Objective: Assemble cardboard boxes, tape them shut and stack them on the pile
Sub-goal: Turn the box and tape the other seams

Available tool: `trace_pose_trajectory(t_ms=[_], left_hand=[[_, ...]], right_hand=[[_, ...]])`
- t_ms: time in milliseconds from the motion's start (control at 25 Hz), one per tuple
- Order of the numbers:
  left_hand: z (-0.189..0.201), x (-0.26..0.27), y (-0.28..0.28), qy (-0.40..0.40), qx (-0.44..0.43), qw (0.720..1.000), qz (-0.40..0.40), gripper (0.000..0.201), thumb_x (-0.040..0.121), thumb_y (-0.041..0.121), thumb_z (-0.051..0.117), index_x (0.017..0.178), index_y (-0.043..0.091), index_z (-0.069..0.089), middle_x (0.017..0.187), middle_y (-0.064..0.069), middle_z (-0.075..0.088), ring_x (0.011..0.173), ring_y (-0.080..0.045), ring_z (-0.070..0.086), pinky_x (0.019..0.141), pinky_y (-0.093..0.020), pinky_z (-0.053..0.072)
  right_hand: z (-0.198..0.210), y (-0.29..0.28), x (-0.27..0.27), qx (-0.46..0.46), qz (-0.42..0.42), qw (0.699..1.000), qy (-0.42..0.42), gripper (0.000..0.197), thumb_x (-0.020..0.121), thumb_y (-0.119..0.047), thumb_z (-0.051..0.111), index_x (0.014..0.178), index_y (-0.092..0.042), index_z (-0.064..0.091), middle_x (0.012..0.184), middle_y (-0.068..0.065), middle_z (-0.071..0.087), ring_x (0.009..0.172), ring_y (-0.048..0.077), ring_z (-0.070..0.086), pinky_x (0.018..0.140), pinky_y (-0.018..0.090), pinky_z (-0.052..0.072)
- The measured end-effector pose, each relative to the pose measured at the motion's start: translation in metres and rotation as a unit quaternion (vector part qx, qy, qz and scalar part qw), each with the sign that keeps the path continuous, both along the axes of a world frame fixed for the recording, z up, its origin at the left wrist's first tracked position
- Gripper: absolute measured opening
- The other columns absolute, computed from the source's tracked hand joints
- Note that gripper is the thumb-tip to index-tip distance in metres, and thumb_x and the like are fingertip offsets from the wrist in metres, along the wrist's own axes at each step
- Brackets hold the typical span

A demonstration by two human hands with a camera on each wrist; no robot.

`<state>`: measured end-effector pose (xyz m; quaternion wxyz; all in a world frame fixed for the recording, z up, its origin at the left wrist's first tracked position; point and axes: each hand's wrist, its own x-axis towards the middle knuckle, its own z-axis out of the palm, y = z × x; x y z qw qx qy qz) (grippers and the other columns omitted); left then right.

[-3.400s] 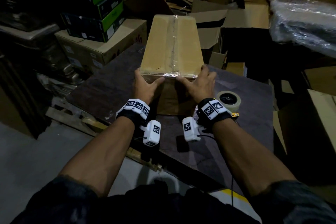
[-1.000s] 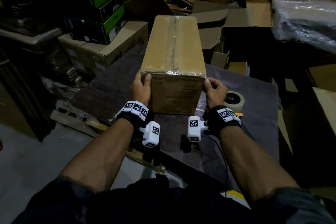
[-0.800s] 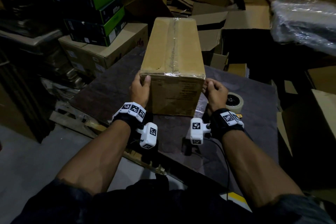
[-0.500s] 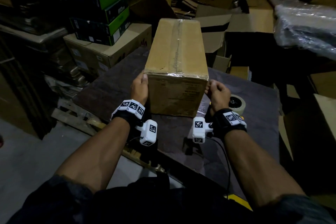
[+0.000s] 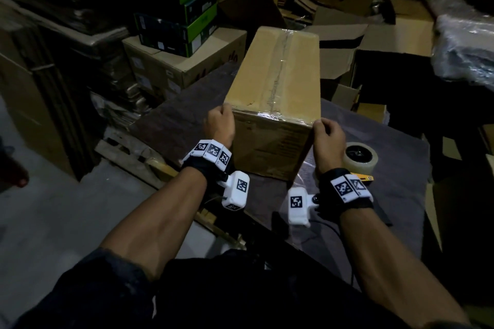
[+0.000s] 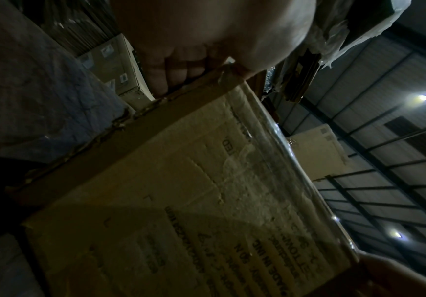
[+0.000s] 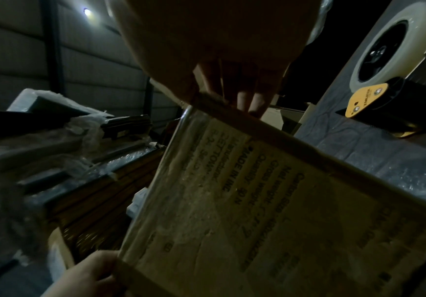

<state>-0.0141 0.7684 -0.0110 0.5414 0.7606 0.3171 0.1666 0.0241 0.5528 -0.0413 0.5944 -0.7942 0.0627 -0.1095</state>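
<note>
One taped box [image 5: 275,104] on desk [image 5: 173,125], long axis running away from me. My left hand [image 5: 219,125] & right hand [image 5: 327,139] clamp its near corners, fingers curled round the side edges; equidistant.

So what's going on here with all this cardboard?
A person is packing boxes. A tall cardboard box stands on a dark worktable, its top seam already taped shut. The left hand grips its near left corner and the right hand its near right corner, fingers curled round the edges, as if to lift it. A roll of clear tape lies on the table beside the right hand. Other boxes are piled behind.
</note>
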Motion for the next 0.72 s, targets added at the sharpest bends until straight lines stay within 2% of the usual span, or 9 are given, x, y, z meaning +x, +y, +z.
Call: trace_pose_trajectory(t_ms=[120,200,280,360,440,480,560,680,720], left_hand=[[0.003,-0.024,-0.004,0.032,0.046,0.998,0.017,0.048,0.102,0.033,0.032,0.106,-0.004,0.064,0.119,-0.026,0.060,0.106,-0.040,0.054,0.076,-0.034,0.034],[0.004,-0.037,-0.001,0.064,0.078,0.995,0.015,0.051,0.103,0.034,0.030,0.113,-0.005,0.061,0.124,-0.028,0.057,0.111,-0.042,0.053,0.083,-0.037,0.039],[0.010,-0.046,0.004,0.113,0.107,0.988,-0.001,0.051,0.102,0.034,0.030,0.120,-0.005,0.057,0.130,-0.028,0.053,0.116,-0.042,0.050,0.089,-0.038,0.038],[0.023,-0.042,0.007,0.140,0.120,0.983,-0.014,0.048,0.099,0.032,0.034,0.125,-0.004,0.053,0.135,-0.026,0.049,0.120,-0.041,0.047,0.089,-0.038,0.036],[0.040,-0.029,0.008,0.152,0.113,0.982,-0.012,0.048,0.096,0.032,0.039,0.128,-0.001,0.051,0.137,-0.024,0.048,0.122,-0.040,0.046,0.091,-0.038,0.036],[0.051,-0.021,0.008,0.148,0.111,0.983,-0.009,0.050,0.094,0.033,0.041,0.130,-0.001,0.050,0.137,-0.023,0.048,0.122,-0.039,0.047,0.093,-0.038,0.037],[0.065,0.001,0.011,0.130,0.085,0.988,-0.007,0.050,0.093,0.031,0.045,0.131,-0.001,0.051,0.135,-0.021,0.051,0.120,-0.038,0.050,0.090,-0.037,0.041],[0.078,0.041,0.013,0.111,0.038,0.991,-0.066,0.040,0.092,0.027,0.049,0.120,0.001,0.061,0.125,-0.019,0.059,0.103,-0.035,0.059,0.082,-0.034,0.044],[0.077,0.054,0.017,0.127,0.033,0.989,-0.073,0.036,0.091,0.029,0.051,0.114,0.003,0.062,0.119,-0.016,0.062,0.094,-0.032,0.059,0.077,-0.032,0.041]], right_hand=[[0.005,0.004,-0.019,-0.006,-0.019,0.999,0.030,0.021,0.091,-0.033,0.053,0.106,-0.024,0.064,0.105,0.001,0.067,0.102,0.024,0.062,0.094,0.047,0.050],[0.010,0.003,-0.035,-0.012,-0.016,0.999,0.041,0.014,0.089,-0.031,0.055,0.098,-0.024,0.062,0.096,-0.002,0.065,0.095,0.023,0.061,0.088,0.043,0.051],[0.018,-0.002,-0.040,-0.008,0.012,0.998,0.055,0.007,0.085,-0.027,0.057,0.087,-0.021,0.060,0.082,-0.003,0.061,0.082,0.020,0.058,0.077,0.040,0.048],[0.030,-0.007,-0.033,0.015,0.070,0.994,0.078,0.011,0.084,-0.018,0.057,0.076,-0.014,0.052,0.068,0.001,0.051,0.064,0.018,0.047,0.062,0.033,0.041],[0.053,-0.008,-0.019,0.091,0.113,0.981,0.133,0.005,0.090,-0.009,0.056,0.085,-0.009,0.055,0.071,0.008,0.046,0.058,0.015,0.045,0.050,0.024,0.037],[0.066,-0.009,-0.010,0.115,0.122,0.972,0.165,0.004,0.094,-0.009,0.055,0.096,-0.007,0.058,0.075,0.007,0.049,0.060,0.012,0.049,0.046,0.019,0.039],[0.085,-0.007,0.010,0.119,0.135,0.959,0.218,0.021,0.097,-0.013,0.055,0.117,-0.009,0.054,0.084,0.001,0.050,0.071,0.012,0.056,0.040,0.015,0.041],[0.094,0.001,0.051,0.170,0.146,0.937,0.269,0.021,0.098,-0.013,0.056,0.118,-0.011,0.051,0.105,0.006,0.045,0.118,0.028,0.058,0.041,0.021,0.050],[0.097,0.005,0.064,0.175,0.138,0.931,0.290,0.024,0.098,-0.013,0.057,0.120,-0.013,0.048,0.108,0.010,0.043,0.122,0.030,0.057,0.039,0.024,0.050]])
